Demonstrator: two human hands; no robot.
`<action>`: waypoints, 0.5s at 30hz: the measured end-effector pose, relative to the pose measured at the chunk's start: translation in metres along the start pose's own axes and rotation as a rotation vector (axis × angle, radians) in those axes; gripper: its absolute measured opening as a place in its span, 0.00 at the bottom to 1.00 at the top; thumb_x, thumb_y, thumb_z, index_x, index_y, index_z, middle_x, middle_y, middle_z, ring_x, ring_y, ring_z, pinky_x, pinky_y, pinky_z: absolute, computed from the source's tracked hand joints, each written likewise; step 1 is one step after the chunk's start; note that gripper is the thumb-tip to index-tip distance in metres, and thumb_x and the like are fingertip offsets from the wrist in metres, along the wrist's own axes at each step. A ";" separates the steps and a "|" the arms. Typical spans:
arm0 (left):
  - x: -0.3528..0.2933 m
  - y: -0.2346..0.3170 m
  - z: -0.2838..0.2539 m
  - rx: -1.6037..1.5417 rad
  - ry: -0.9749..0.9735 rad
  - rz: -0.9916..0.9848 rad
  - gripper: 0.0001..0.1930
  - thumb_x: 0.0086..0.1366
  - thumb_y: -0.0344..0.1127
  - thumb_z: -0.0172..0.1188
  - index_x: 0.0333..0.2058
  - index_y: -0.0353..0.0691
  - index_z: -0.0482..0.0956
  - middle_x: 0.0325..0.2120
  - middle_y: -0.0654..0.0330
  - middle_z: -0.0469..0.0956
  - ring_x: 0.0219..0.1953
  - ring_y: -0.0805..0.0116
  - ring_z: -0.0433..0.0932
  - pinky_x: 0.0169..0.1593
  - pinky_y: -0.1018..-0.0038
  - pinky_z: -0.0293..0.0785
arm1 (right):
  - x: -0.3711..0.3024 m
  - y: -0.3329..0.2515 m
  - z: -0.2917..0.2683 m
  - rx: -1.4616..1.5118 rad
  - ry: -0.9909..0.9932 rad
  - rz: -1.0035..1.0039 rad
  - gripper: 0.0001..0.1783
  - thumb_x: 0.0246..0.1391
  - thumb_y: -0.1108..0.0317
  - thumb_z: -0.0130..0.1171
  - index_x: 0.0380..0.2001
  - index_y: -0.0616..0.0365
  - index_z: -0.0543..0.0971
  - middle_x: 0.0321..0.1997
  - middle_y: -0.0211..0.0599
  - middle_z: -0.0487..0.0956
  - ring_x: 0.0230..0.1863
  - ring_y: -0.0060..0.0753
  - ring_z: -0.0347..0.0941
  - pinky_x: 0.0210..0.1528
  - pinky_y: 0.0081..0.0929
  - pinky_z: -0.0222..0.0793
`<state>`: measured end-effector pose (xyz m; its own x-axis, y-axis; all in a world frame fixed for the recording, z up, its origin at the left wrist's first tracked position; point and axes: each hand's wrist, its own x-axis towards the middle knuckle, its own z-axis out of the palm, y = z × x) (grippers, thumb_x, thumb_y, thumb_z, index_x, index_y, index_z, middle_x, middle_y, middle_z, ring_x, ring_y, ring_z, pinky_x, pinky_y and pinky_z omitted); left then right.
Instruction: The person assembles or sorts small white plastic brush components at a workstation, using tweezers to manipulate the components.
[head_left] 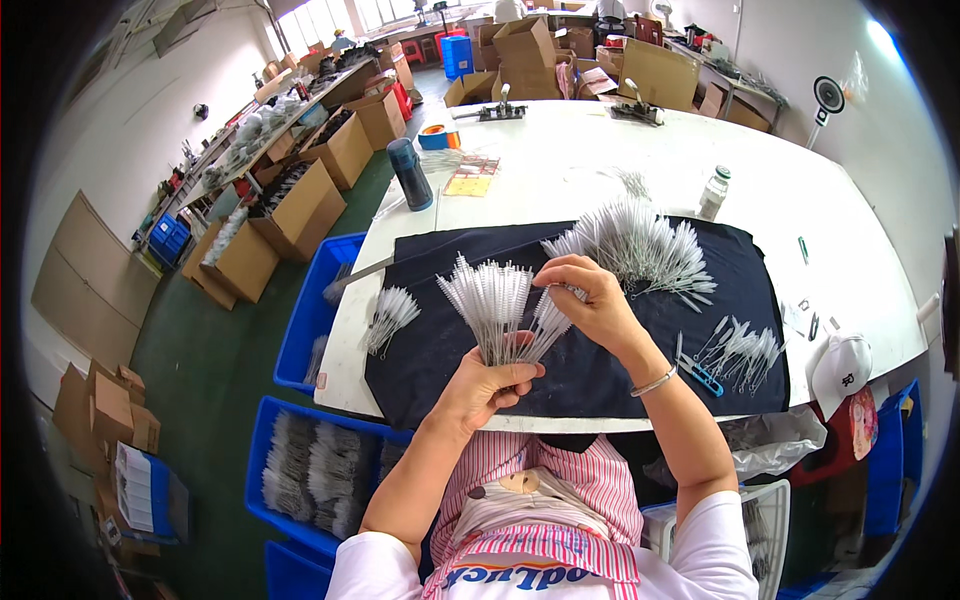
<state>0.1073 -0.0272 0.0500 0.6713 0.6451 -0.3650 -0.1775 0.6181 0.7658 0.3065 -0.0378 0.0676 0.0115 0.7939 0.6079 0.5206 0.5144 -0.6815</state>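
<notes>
From the head view, our left hand (487,385) is closed tight around the stems of a fanned bunch of brushes (497,300), held over the dark cloth (600,375) near the table's front edge. Our right hand (590,298) has its fingers curled, pinching at the bunch's right side. Looks maybe partway: a big loose pile (640,248) sits farther right, a small bundle (388,315) on the left. Brushes are thin, white bristles, wire stems.
</notes>
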 end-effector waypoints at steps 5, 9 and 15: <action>-0.003 0.001 0.002 0.038 0.038 0.009 0.23 0.47 0.19 0.63 0.44 0.37 0.69 0.26 0.48 0.77 0.19 0.73 0.71 0.14 0.86 0.57 | 0.005 -0.011 -0.004 -0.059 -0.014 0.058 0.11 0.45 0.72 0.55 0.35 0.55 0.79 0.27 0.33 0.76 0.31 0.32 0.72 0.38 0.30 0.67; -0.004 0.000 0.001 0.039 0.046 0.003 0.24 0.47 0.19 0.64 0.44 0.36 0.69 0.26 0.48 0.77 0.19 0.73 0.71 0.14 0.86 0.57 | 0.009 -0.011 -0.003 -0.205 -0.064 -0.024 0.09 0.45 0.69 0.58 0.33 0.55 0.80 0.25 0.33 0.76 0.28 0.31 0.72 0.35 0.28 0.67; -0.003 -0.002 0.000 0.017 0.024 0.016 0.23 0.47 0.20 0.64 0.44 0.36 0.69 0.26 0.49 0.77 0.19 0.73 0.72 0.14 0.86 0.57 | 0.002 -0.007 -0.002 0.161 0.014 0.139 0.07 0.50 0.69 0.59 0.30 0.62 0.77 0.25 0.28 0.73 0.30 0.20 0.67 0.34 0.20 0.64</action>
<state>0.1053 -0.0307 0.0492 0.6512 0.6656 -0.3645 -0.1761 0.5997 0.7806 0.3045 -0.0400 0.0743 0.0863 0.8569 0.5082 0.3700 0.4461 -0.8149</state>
